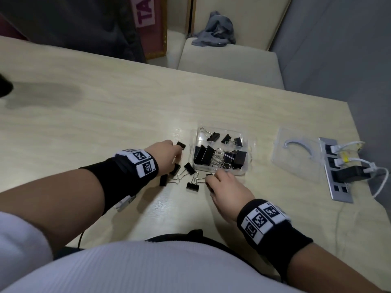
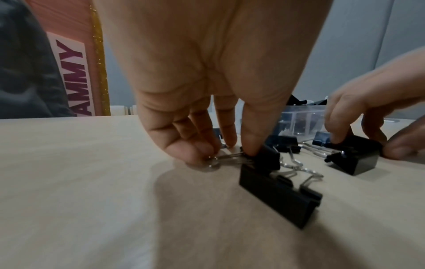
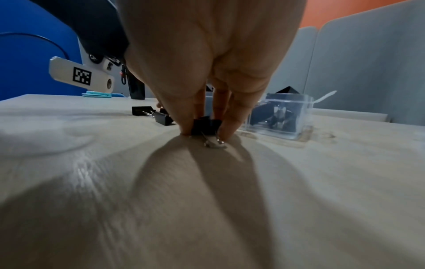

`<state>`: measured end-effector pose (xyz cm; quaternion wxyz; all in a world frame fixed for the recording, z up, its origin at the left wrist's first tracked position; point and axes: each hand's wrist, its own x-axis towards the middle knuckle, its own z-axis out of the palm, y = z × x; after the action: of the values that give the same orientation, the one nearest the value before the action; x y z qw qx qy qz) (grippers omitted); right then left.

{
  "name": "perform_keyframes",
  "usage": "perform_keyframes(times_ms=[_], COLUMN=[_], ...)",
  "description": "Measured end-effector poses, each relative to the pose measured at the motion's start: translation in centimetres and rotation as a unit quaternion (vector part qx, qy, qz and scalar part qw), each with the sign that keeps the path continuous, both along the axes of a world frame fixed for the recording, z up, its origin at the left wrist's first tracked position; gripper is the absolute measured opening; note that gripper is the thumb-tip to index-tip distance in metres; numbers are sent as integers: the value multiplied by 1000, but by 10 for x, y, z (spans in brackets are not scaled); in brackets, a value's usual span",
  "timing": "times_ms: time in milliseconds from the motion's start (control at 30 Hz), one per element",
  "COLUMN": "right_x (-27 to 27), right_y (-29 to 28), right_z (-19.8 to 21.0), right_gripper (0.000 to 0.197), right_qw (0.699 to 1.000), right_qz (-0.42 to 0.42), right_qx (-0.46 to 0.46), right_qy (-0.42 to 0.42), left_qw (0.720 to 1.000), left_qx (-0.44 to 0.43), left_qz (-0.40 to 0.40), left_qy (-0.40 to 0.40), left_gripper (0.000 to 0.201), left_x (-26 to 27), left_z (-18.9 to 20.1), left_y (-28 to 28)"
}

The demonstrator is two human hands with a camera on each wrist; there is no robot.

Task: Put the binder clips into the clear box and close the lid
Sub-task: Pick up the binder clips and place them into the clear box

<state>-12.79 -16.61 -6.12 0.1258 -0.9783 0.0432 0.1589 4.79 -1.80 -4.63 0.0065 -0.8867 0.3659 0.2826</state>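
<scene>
Both grips, left hand (image 2: pixel 207 112) and right hand (image 3: pixel 207 76), pinch flat binder clips (image 2: pixel 260 156), handles seemingly sideways.

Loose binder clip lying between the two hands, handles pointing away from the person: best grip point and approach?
Probably pinch the binder clip across its black body, from above. The body lies flat on the table, with its long sides exposed. Its wire handles run toward the other clips and look tangled with theirs, so pulling by a loop may drag neighbours. The right hand is nearest.
</scene>
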Motion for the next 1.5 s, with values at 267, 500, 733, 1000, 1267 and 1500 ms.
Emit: perform_keyframes(times_ms=[267, 500, 733, 1000, 1267, 1500], right_x=[6, 58, 46, 9, 8, 33], right_y=[-9, -47, -34, -2, -3, -30], right_z=[24, 57, 50, 5, -3, 43], right_gripper=[23, 24, 18, 31, 14, 15], right_qw=[992, 923, 963, 998, 999, 974], right_qz=[-23, -280, -174, 56, 1, -102], right_qx=[101, 147, 123, 17, 18, 100], right_qy=[-68, -221, -167, -22, -30, -178], left_qw=[999, 996, 1000, 981, 987, 995], left_qx=[28, 55, 10, -180, -156, 86], left_qz=[-45, -77, -18, 71, 41, -44], left_qy=[14, -8, -22, 7, -4, 10], left_gripper=[52, 28, 34, 44, 37, 40], left_x=[-2, -2, 17, 31, 24, 8], left_z=[2, 3, 26, 54, 44, 34], left_y=[1, -7, -12, -59, -58, -15])
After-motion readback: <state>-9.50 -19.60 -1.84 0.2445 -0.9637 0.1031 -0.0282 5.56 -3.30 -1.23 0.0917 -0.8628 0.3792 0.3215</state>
